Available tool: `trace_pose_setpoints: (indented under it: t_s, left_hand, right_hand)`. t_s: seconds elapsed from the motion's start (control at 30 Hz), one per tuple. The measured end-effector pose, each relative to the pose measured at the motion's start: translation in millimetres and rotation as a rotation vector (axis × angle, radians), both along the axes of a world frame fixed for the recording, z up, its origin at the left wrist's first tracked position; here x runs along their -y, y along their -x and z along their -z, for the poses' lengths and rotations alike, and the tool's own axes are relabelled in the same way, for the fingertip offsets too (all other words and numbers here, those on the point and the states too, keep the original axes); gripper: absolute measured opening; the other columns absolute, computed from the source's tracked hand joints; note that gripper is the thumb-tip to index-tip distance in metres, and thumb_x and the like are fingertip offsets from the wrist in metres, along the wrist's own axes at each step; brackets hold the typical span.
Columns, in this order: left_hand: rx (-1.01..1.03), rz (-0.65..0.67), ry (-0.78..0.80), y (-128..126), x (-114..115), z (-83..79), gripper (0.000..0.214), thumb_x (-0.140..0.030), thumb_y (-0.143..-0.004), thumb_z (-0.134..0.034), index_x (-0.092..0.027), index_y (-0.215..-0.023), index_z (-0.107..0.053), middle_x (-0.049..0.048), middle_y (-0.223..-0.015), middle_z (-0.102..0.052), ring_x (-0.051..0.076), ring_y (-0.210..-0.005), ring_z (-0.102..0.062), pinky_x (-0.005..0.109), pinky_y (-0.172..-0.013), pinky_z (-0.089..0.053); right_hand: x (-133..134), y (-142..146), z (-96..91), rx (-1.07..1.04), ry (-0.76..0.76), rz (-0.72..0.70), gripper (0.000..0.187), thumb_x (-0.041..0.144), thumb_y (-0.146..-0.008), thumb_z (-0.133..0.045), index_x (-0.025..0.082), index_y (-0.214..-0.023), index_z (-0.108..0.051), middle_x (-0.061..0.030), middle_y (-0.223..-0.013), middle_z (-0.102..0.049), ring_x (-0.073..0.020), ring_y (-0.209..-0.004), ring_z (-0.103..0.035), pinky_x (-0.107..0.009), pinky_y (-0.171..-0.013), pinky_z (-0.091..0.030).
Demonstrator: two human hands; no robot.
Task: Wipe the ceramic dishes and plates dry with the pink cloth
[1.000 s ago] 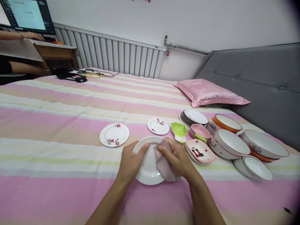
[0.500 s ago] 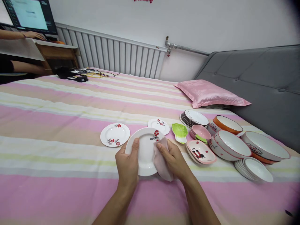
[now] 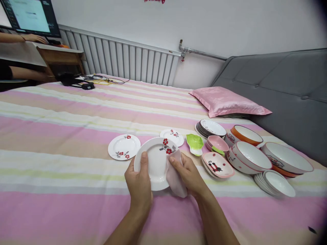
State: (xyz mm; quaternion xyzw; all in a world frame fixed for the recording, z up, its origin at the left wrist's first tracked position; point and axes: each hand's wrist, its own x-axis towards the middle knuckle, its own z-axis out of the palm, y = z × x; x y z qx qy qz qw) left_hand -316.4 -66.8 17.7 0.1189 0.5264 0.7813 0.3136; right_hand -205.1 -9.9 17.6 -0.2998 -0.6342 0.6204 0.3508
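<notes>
A white plate (image 3: 154,166) with red flowers and grey leaves is held up over the bed, tilted toward me. My left hand (image 3: 139,180) grips its left rim, thumb on the upper face and fingers behind. Over the right rim lies a pale pink cloth (image 3: 175,178), pinched by my right hand (image 3: 187,173) with the thumb on the front. Beyond the held plate, two similar flowered plates rest on the bed: one at the left (image 3: 124,147), and another (image 3: 172,136) partly hidden behind it.
Right of my hands stand a green leaf-shaped dish (image 3: 195,144), pink bowls (image 3: 217,143), a square cat dish (image 3: 218,165), stacked plates (image 3: 212,127), large bowls (image 3: 252,156) and small white bowls (image 3: 279,183). A pink pillow (image 3: 227,100) lies behind. At far left, a person's hand (image 3: 34,38) rests on a desk.
The held plate has turned counterclockwise, so more of its red flowers show beside the cloth. Both hands keep their hold, and the view has shifted slightly.
</notes>
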Motion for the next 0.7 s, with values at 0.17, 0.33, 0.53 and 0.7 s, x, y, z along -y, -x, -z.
trace_pose_setpoints:
  t_s: [0.17, 0.33, 0.53, 0.7]
  left_hand:
    - [-0.179, 0.389, 0.032, 15.0, 0.5, 4.1, 0.04, -0.041, -0.073, -0.064, -0.018, -0.105, -0.063, 0.0062, -0.089, -0.069, 0.021, -0.081, -0.063, 0.029, -0.067, -0.05]
    - [-0.255, 0.708, 0.151, 28.2, 2.2, -3.3, 0.037, -0.044, -0.071, -0.064, -0.014, -0.093, -0.067, 0.0052, -0.077, -0.069, 0.018, -0.067, -0.06, 0.025, -0.056, -0.045]
    - [-0.291, 0.883, 0.199, 33.5, 3.6, -7.4, 0.036, -0.043, -0.072, -0.063, -0.017, -0.096, -0.065, 0.0067, -0.086, -0.068, 0.02, -0.075, -0.061, 0.027, -0.062, -0.047]
    - [-0.497, 0.937, 0.211, 36.9, 4.7, -5.7, 0.03, -0.045, -0.077, -0.056, -0.017, -0.085, -0.063, 0.0049, -0.079, -0.065, 0.019, -0.072, -0.059, 0.025, -0.058, -0.045]
  right_hand:
    - [-10.2, -9.5, 7.6, 0.023, -0.149, 0.155, 0.032, 0.04, -0.085, -0.051, 0.018, -0.107, -0.057, -0.0064, -0.103, -0.065, -0.023, -0.099, -0.058, -0.032, -0.082, -0.047]
    - [-18.0, -26.0, 4.1, 0.12, -0.255, 0.153, 0.024, 0.038, -0.086, -0.05, 0.018, -0.093, -0.06, -0.004, -0.091, -0.065, -0.0195, -0.086, -0.059, -0.027, -0.072, -0.047]
    - [-13.2, -26.9, -2.8, 0.246, -0.344, -0.043, 0.022, 0.035, -0.086, -0.05, 0.016, -0.079, -0.059, -0.0005, -0.073, -0.059, -0.0141, -0.069, -0.054, -0.022, -0.059, -0.04]
    - [-9.1, -22.1, -1.8, 0.334, -0.31, -0.164, 0.022, 0.035, -0.087, -0.047, 0.017, -0.08, -0.057, -0.0001, -0.075, -0.059, -0.0142, -0.069, -0.054, -0.022, -0.057, -0.038]
